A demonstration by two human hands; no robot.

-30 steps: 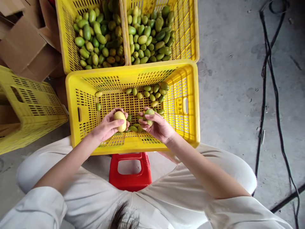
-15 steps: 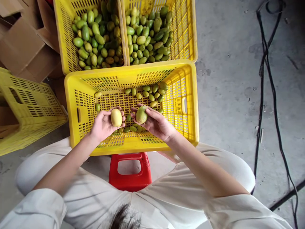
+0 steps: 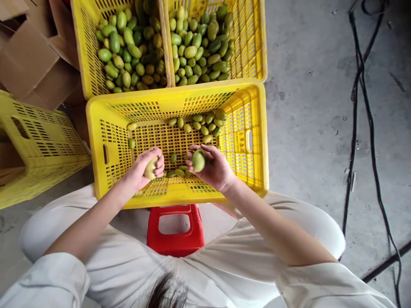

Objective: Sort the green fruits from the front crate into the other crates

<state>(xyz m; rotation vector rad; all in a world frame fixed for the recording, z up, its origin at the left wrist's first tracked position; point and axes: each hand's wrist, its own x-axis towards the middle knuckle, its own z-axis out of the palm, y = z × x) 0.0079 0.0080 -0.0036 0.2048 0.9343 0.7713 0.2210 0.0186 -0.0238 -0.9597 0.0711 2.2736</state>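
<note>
My left hand [image 3: 141, 169] is closed round a pale yellow oval fruit [image 3: 150, 170], its fingers curled over the far side. In my right hand [image 3: 218, 168] rests a green rounded fruit [image 3: 198, 161], held in the fingers with its end turned up toward me. Both hands are over the near half of a yellow plastic crate [image 3: 112, 100], apart from each other. On the crate's slotted floor lie several small green fruits [image 3: 180, 172] near the front wall, partly hidden by my hands. Another cluster of green and yellowish fruits [image 3: 210, 122] sits at the back right.
Behind stand two more yellow crates [image 3: 167, 47] with heaps of green fruit. At left are another yellow crate [image 3: 41, 149] and cardboard boxes [image 3: 28, 60]. A red stool [image 3: 175, 244] stands between my legs. Black cables [image 3: 369, 115] run along the floor at right.
My left hand has turned and its fingers have closed over the yellow fruit. My right hand has shifted slightly right and rotated the green fruit.
</note>
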